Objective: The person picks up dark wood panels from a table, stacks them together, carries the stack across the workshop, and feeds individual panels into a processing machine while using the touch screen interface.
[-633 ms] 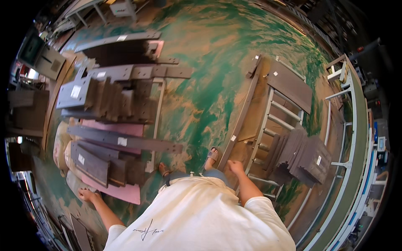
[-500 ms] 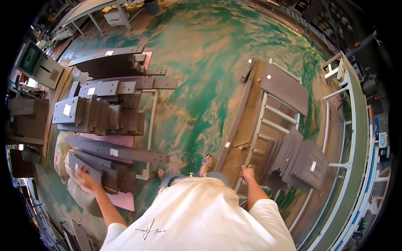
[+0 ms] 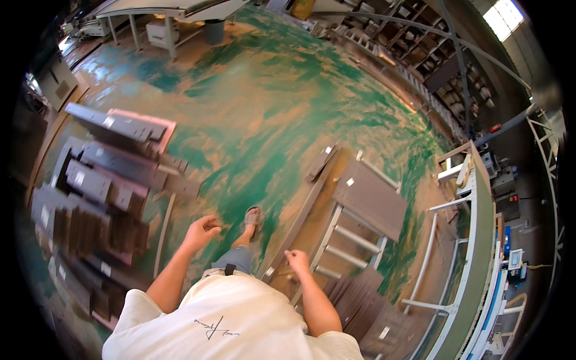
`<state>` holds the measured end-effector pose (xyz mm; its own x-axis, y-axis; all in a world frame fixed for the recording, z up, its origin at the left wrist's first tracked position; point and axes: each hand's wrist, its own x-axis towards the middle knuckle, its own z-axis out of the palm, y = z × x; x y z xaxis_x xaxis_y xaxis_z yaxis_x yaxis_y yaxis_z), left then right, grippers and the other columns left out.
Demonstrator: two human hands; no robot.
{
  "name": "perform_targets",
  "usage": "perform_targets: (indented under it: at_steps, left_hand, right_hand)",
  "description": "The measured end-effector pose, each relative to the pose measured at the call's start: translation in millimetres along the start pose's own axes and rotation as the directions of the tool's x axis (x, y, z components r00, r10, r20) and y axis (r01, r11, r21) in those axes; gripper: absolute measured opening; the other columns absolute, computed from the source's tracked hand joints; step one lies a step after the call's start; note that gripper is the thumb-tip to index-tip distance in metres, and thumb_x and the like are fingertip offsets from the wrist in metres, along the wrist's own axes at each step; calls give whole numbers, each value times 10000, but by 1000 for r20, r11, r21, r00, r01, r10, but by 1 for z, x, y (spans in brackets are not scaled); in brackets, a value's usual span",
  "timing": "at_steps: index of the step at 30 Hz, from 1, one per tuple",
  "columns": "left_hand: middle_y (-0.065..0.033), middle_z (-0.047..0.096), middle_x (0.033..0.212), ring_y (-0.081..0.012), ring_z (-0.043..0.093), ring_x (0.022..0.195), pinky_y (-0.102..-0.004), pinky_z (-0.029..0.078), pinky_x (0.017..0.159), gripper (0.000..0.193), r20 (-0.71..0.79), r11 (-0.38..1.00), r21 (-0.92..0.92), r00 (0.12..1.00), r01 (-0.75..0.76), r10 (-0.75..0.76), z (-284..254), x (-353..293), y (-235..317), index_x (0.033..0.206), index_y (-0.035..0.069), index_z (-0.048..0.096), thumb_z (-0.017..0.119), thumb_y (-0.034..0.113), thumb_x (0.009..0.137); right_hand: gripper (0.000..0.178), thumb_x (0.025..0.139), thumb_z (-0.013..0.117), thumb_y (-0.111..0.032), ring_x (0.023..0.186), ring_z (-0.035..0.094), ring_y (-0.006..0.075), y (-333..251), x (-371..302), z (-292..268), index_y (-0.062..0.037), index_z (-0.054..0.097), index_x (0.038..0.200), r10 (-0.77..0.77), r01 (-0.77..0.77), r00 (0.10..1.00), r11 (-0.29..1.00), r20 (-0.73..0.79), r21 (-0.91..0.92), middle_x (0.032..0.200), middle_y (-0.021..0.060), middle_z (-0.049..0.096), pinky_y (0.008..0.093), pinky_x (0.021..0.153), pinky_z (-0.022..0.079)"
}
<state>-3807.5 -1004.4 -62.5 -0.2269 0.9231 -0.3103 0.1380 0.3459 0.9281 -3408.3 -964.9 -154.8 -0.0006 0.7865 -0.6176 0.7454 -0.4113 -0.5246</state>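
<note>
My left hand is in the air over the floor in front of me, fingers loosely bent and apart, with nothing in it. My right hand is curled closed just above a long narrow brown board, and nothing shows in its fingers. Beside that hand stands a roller conveyor. On it lie a wide brown panel with a white label and, nearer to me, a stack of brown panels.
At left stand stacks of dark brown boards with pink sheets among them. A green-topped bench runs along the right. At the back are a table and a grey bin. Green-painted, dusty floor lies ahead.
My left hand has left the boards at left and swung in front of me. My right hand has come off the conveyor rail. The view has turned and moved forward, with one foot stepping ahead.
</note>
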Motion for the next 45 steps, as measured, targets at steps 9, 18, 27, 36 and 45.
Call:
perform_targets:
  at_steps: [9, 18, 27, 36, 45]
  left_hand:
    - [-127, 757, 804, -303, 732, 868, -406, 564, 816, 477, 331, 929, 367, 929, 33, -164, 130, 315, 108, 900, 46, 798, 639, 494, 937]
    - [-169, 747, 1093, -288, 716, 1001, -393, 561, 851, 505, 576, 852, 524, 745, -20, -336, 235, 568, 228, 1131, 28, 733, 777, 421, 817]
    - [-117, 774, 859, -267, 738, 760, -410, 568, 712, 356, 367, 500, 864, 747, -55, -553, 178, 772, 113, 1072, 74, 764, 666, 376, 912]
    - [-187, 744, 929, -307, 732, 751, -393, 584, 597, 282, -26, 729, 309, 772, 611, -636, 166, 905, 210, 1141, -60, 684, 697, 89, 902]
    - [-125, 742, 1121, -238, 711, 980, -384, 575, 800, 333, 146, 588, 759, 806, 281, -573, 276, 1215, 246, 1185, 100, 720, 588, 271, 932]
  right_hand:
    - [259, 918, 694, -242, 711, 724, 229, 31, 86, -156, 5, 759, 876, 168, -91, 910, 973, -379, 211, 750, 151, 739, 348, 647, 571]
    - [181, 903, 630, -70, 773, 734, 290, 112, 158, -142, 33, 735, 1009, 393, -362, 772, 918, -499, 163, 851, 174, 742, 434, 696, 608]
    - [335, 897, 616, -347, 902, 715, 380, 51, 456, -176, -56, 781, 895, 246, -246, 969, 969, 6, 4, 962, 206, 743, 485, 815, 556]
    - [223, 980, 625, -219, 716, 680, 171, -231, 787, -512, -10, 701, 998, 226, -12, 930, 805, -288, 593, 850, 82, 726, 329, 663, 542]
    - [287, 942, 675, -302, 826, 700, 258, -292, 948, -586, -16, 695, 951, 279, -194, 934, 920, -222, 340, 865, 134, 726, 412, 750, 558]
